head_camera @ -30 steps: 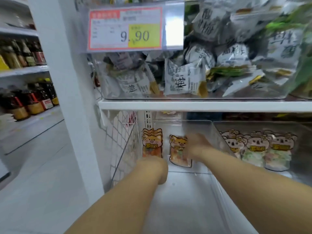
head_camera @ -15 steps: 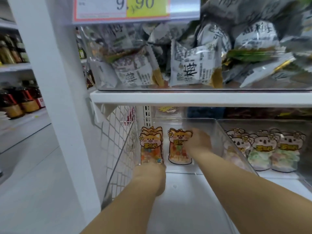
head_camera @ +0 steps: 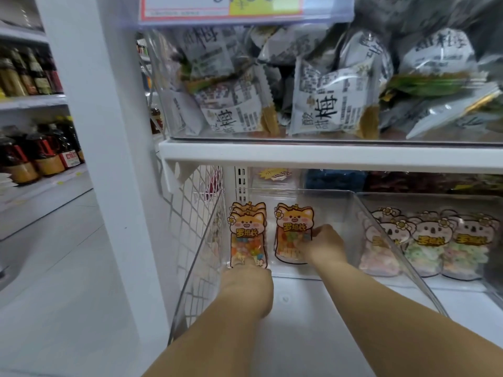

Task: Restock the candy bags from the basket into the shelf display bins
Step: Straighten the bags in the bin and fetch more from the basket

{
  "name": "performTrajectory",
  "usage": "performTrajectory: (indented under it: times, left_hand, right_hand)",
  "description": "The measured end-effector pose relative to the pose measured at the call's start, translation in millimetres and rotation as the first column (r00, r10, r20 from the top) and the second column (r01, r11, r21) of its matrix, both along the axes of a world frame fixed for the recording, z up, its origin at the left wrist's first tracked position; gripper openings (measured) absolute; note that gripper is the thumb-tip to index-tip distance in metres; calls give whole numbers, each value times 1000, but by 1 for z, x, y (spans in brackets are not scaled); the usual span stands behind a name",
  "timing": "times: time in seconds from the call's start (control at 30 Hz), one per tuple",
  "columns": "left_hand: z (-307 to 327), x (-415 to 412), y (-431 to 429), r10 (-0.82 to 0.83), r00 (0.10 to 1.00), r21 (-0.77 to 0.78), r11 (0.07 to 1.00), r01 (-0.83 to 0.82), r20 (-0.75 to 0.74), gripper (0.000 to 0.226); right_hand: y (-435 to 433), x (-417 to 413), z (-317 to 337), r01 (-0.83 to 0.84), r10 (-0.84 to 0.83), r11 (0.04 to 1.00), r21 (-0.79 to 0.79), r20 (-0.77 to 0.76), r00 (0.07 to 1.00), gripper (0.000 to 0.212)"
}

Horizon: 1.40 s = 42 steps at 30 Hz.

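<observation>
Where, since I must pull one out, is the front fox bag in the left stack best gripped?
Likely at its eared top edge, from above and in front: the front fox bag stands upright, its top free, while the left hand covers its base.

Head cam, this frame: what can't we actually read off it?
All in the head view:
Price tag: cut by the top edge, digits unreadable.
Left hand: fingers hidden behind its own back; grip on left fox-bag stack unclear.
Stack count: bags overlap, rear ones covered.
Right fox bag: lower right covered by right hand.
Basket: outside the frame.
Back-row packs: dim under the shelf, blurred.
</observation>
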State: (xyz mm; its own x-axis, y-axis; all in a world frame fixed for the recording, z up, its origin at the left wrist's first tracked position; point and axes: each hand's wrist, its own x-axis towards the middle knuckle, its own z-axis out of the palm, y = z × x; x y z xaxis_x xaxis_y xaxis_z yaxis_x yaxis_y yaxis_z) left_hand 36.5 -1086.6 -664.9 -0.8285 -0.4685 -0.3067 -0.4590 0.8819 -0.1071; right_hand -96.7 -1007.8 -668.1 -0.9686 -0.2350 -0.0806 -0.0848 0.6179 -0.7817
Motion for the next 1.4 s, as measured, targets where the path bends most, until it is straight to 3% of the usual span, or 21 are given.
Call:
performTrajectory:
  times: [0.23, 0.4, 0.53, 0.8, 1.03, 1.4]
  left_hand:
    - [-5, -1, -5, 32, 999, 77, 997, -32, 4, 62]
    - [-5, 0, -5, 72, 996, 118, 991, -65, -51, 68]
    - [-1, 0, -2, 93, 986, 141, 987, -73, -137, 67]
    - [-3, 1, -4, 90, 987, 136, 988, -72, -131, 71]
    - [-7, 0, -5, 84, 988, 125, 990, -68, -129, 70]
    - [-7, -1, -5, 94, 989, 129, 989, -79, -115, 73]
  right_hand:
    - [-2, 7, -4, 94, -96, 993, -75, -26, 995, 22]
    - [-8, 14, -4, -9, 7, 1000, -16, -95, 995, 24]
    - [-8, 13, -4, 15, -17, 1000, -17, -111, 994, 28]
    - [-6, 19, -12, 37, -73, 982, -186, -191, 979, 23]
    - [0, 12, -9, 64, -83, 959, -275, -59, 995, 11]
    - [-4, 9, -9, 59, -103, 951, -302, -130, 986, 11]
